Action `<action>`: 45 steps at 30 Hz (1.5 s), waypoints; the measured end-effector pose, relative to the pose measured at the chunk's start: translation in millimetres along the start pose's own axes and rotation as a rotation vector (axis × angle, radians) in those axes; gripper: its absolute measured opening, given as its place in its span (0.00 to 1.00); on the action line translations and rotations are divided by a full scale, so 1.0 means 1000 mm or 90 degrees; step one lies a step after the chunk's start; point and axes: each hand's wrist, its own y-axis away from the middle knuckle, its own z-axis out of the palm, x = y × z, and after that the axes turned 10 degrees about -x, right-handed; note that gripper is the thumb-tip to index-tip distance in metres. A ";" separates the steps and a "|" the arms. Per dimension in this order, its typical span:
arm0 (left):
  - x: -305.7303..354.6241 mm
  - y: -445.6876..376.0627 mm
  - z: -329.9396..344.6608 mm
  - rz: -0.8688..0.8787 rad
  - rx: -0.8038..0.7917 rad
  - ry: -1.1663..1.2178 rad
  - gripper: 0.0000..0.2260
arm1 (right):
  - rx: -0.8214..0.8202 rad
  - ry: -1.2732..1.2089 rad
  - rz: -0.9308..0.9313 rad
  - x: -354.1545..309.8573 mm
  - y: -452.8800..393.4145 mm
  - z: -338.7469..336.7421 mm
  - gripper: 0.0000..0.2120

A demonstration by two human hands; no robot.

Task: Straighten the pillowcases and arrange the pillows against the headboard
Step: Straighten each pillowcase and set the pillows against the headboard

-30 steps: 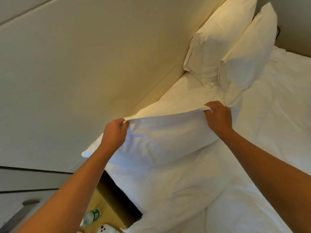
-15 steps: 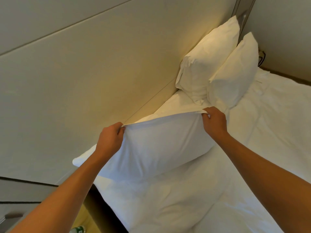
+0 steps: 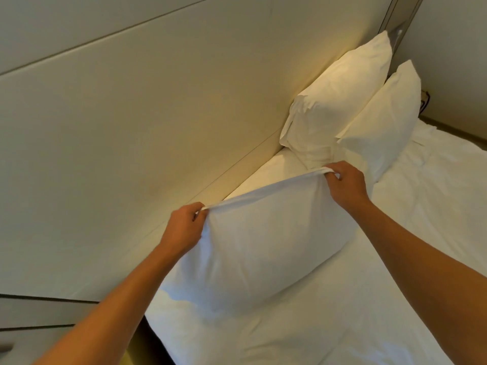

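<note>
A white pillow [image 3: 266, 248] hangs upright over the bed, held by its two top corners. My left hand [image 3: 184, 227] pinches the left corner and my right hand [image 3: 345, 183] pinches the right corner, so the pillowcase edge is stretched taut between them. Its lower edge rests on the white sheet [image 3: 395, 299]. Behind it, a flat pillow [image 3: 266, 175] lies beside the cream padded headboard [image 3: 131, 133]. Two more white pillows stand at the far end: one [image 3: 340, 106] leans against the headboard, the other [image 3: 387, 119] stands in front of it.
The wrinkled white sheet covers the whole bed to the right and front. A dark gap [image 3: 150, 343] runs between the bed's left edge and a grey panel [image 3: 39, 325] at the lower left. A wall corner [image 3: 453, 61] closes the far right.
The pillow has risen more upright and its top edge is pulled tighter between both hands. The view has lifted slightly, so the bedside table with the bottle has left the frame.
</note>
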 end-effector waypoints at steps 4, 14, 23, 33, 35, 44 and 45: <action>0.000 -0.014 0.008 -0.008 0.032 0.014 0.13 | 0.001 -0.026 0.032 0.003 -0.022 0.009 0.16; -0.020 -0.076 -0.067 -0.001 0.184 0.040 0.15 | 0.034 0.024 -0.122 -0.098 -0.126 0.024 0.13; -0.038 -0.118 -0.062 -0.044 0.157 -0.005 0.18 | -0.077 0.187 -0.217 -0.139 -0.167 0.099 0.26; -0.085 -0.095 0.054 0.073 -0.108 -0.471 0.32 | -0.252 0.097 0.030 -0.024 -0.027 0.224 0.38; -0.094 -0.096 0.054 0.076 -0.104 -0.495 0.33 | -0.282 0.084 0.045 -0.023 -0.015 0.235 0.40; -0.117 -0.098 0.045 0.124 -0.123 -0.432 0.31 | -0.339 0.088 0.061 -0.038 0.009 0.243 0.37; -0.116 -0.095 0.046 0.129 -0.122 -0.422 0.30 | -0.337 0.092 0.068 -0.035 0.018 0.239 0.36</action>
